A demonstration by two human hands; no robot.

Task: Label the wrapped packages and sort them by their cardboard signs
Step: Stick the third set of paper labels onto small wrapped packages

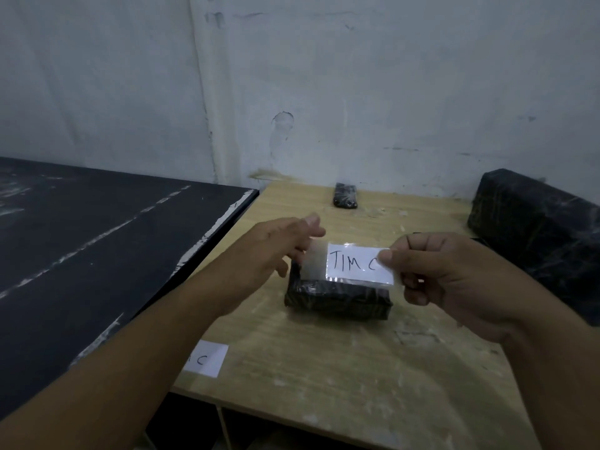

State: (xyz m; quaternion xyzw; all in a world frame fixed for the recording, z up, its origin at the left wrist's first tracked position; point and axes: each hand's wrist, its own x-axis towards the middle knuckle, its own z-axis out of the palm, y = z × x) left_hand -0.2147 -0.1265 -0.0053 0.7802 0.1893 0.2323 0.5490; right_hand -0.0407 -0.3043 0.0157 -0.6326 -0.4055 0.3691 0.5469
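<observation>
I see both hands held over the wooden surface (pixel 357 368), stretching a strip of clear tape (pixel 316 263) between them. Stuck on the tape is a white paper label (pixel 352 266) with "TIM C" written by hand. The right hand (pixel 448 280) has its grip pinching the label's right end between thumb and fingers. The left hand (pixel 276 246) has its grip pinching the tape's left end. Label and tape hover just above a small black wrapped package (pixel 337 298) lying on the surface; I cannot tell whether they touch it. A larger black wrapped package (pixel 535 235) sits at the right edge, a smaller one (pixel 345 195) near the wall. Another white slip (pixel 206 358) lies by my left forearm, beside the dark surface (pixel 97 238).
</observation>
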